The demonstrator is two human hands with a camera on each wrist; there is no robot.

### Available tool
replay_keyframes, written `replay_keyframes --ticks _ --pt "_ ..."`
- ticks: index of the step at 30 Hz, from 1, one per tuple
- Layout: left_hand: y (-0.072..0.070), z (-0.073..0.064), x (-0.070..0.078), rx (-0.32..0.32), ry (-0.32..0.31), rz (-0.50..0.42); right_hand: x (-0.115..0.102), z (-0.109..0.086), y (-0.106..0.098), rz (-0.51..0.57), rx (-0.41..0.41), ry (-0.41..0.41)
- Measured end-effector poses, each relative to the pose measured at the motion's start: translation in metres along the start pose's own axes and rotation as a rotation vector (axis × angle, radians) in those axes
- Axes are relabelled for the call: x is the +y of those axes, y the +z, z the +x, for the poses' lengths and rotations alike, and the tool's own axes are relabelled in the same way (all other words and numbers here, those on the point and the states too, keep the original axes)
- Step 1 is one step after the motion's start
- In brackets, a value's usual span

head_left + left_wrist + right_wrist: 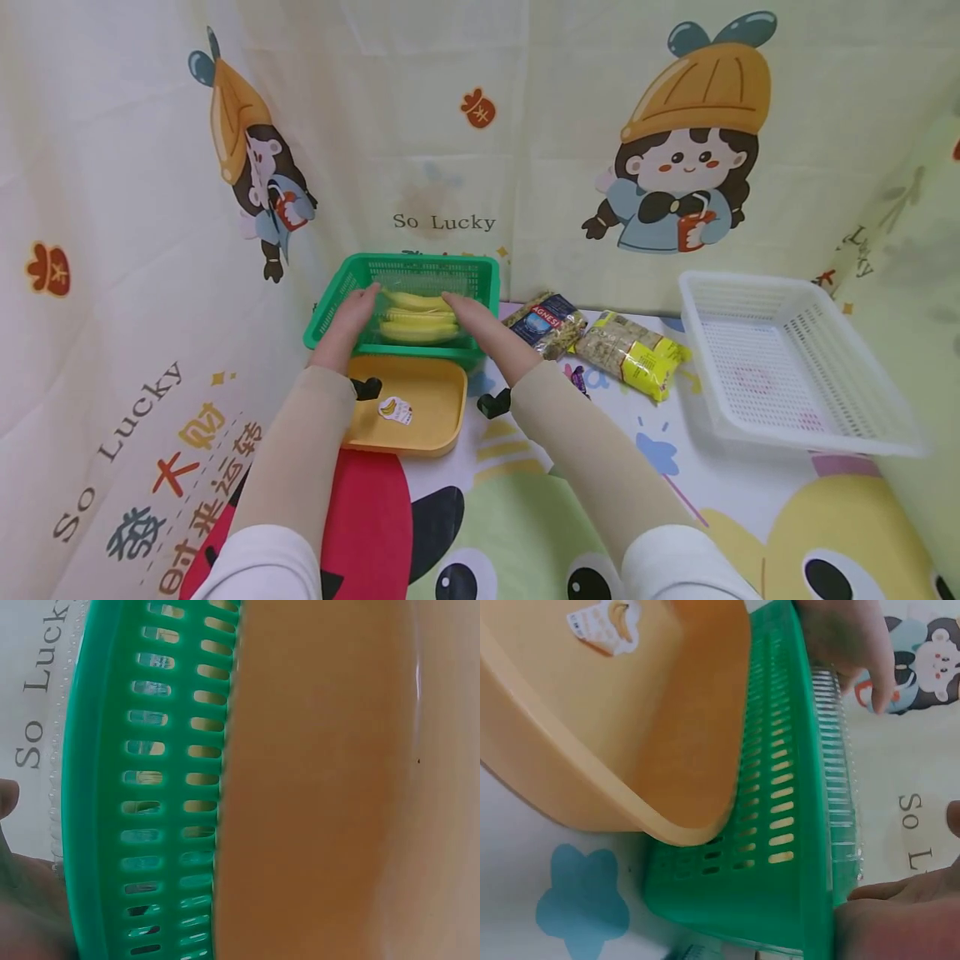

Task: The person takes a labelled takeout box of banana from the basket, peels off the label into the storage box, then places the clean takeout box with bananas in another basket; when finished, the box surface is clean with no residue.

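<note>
A clear plastic box of bananas [418, 317] sits inside the green basket [491, 279]. My left hand [351, 321] grips the box's left end, and my right hand [483, 325] holds its right end. In the head view both thumbs lie toward the bananas, while most fingers are hidden. The right wrist view shows the box's clear ridged edge [836, 765] above the basket's rim, with my right hand [907, 919] at one end and my left hand [847, 637] at the other. Part of my left hand [34, 900] appears blurred in the left wrist view.
Right in front of the basket stands an orange-yellow tray [431, 396] with a banana sticker [395, 409]. Two bags, one dark-labelled [546, 323] and one yellow [632, 354], lie to the right. Farther right is a white basket [795, 367]. A printed curtain [555, 208] hangs behind.
</note>
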State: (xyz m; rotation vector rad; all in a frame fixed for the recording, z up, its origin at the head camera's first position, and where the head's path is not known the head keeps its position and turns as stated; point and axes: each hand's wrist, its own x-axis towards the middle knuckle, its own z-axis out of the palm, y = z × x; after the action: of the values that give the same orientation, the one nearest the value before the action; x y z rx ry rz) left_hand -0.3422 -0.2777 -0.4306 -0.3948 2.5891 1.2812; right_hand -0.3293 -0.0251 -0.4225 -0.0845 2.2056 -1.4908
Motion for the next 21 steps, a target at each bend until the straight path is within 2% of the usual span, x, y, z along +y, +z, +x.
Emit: replay_keyframes --ticks 7,13,18,21 --pt "0.0030 0.0019 -0.0003 -0.019 -0.007 0.043 0.0007 0.0000 -0.0024 -0.001 -0.024 0.049" --pt "0.0043 -0.0002 -0.0023 -0.017 -0.005 0.065 -0.0001 -0.0019 0.0019 -0.033 0.005 0.070" --pt "0.0044 -0.0019 -0.0029 0.040 0.035 0.061 0.0002 -0.0017 0.0049 -0.084 0.056 0.063" --pt "0.0054 -0.0021 -0.0048 0.089 0.069 0.047 0.0022 -0.0032 0.0039 -0.100 0.114 0.001"
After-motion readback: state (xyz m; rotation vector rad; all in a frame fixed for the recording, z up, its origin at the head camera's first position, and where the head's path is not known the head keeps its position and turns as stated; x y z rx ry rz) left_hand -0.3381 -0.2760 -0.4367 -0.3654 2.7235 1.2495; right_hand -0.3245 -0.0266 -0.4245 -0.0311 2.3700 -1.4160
